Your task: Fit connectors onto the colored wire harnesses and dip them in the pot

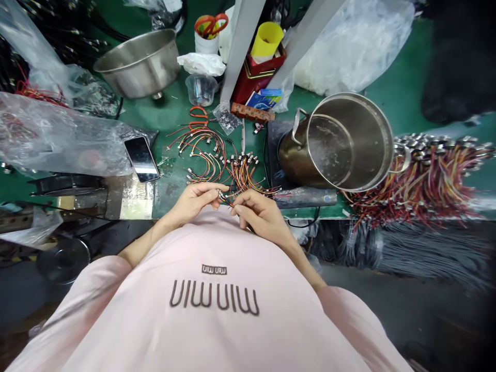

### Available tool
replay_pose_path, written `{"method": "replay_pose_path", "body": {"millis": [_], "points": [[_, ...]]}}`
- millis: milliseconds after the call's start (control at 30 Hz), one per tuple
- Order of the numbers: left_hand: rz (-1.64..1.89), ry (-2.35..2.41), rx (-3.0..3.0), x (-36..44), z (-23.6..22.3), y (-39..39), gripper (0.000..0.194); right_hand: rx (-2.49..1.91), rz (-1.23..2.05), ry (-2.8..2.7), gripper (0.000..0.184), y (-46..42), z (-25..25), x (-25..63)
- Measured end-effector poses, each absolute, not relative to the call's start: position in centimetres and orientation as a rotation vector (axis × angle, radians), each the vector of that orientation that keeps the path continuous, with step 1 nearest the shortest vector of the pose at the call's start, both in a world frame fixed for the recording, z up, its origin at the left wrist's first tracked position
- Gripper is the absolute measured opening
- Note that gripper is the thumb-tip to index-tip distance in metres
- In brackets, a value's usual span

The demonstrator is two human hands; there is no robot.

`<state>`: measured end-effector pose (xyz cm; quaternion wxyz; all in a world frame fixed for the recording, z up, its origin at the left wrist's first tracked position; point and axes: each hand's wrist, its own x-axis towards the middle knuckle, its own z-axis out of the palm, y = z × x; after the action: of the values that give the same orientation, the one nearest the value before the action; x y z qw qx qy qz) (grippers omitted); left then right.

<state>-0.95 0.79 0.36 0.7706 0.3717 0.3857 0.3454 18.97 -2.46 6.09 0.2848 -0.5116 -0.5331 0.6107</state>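
Note:
Close to the bench's front edge, my left hand (197,201) pinches the small metal end of a wired connector (222,196). Its thumb and forefinger are pressed together. My right hand (261,213) is closed on the thin wires of the same piece, just to the right. Fine detail of the connector is too small to make out. Just beyond my hands lies a bunch of wired connectors (245,170) with red, yellow and black leads. More wired connectors (207,160) are spread in curves to its left.
A large steel pot (349,144) stands right of my hands, beside a big heap of wired connectors (430,181). On the left are a phone (142,159), plastic bags (58,137) and a steel basin (139,67). Behind are orange-handled pliers (198,116), scissors (211,25) and a metal post (244,46).

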Motion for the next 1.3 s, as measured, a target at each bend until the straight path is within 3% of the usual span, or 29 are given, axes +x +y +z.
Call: {"method": "replay_pose_path", "body": {"millis": [333,833,1133,1300], "points": [[0.748,0.879,0.962,-0.5,1.2,0.7,0.028,-1.476,1.262,-1.741,0.003,-2.3,5.2,19.1],[0.744,0.919,0.896,0.7,1.2,0.3,0.026,-1.423,1.115,-1.688,0.009,-1.7,4.4,17.4],[0.724,0.932,0.852,-0.2,0.5,0.2,0.033,-1.477,1.557,-1.415,0.014,-1.5,4.6,19.4],[0.716,0.897,0.905,-0.3,0.9,0.3,0.029,-1.478,1.489,-1.557,0.011,-1.5,4.7,19.6]]}}
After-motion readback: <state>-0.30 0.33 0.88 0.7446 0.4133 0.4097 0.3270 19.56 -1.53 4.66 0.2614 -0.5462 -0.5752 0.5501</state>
